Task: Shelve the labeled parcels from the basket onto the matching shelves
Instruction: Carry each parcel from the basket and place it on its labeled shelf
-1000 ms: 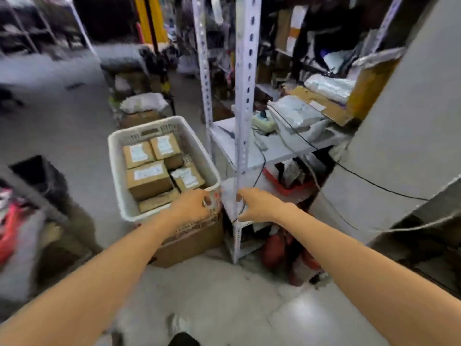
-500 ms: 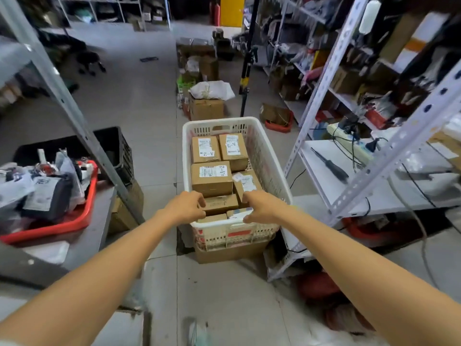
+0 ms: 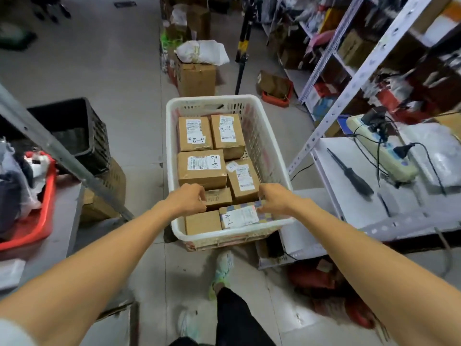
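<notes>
Two hands over basket (image 3: 269,146) | left hand (image 3: 188,199) curled above small parcel (image 3: 218,198), grip cannot be told | basket packed tight, A-2 parcels (image 3: 202,168) behind | right hand (image 3: 273,199) curled at A-1 parcel (image 3: 239,217) edge, hold unclear | risk: edge-only pinch may slip against tight packing; turned label (image 3: 247,215) may be misread.

a white sleeve (image 3: 10,332) edge at the left arm (image 3: 99,265), black trousers (image 3: 234,318), pale mint-and-white sneakers (image 3: 222,269).
</notes>
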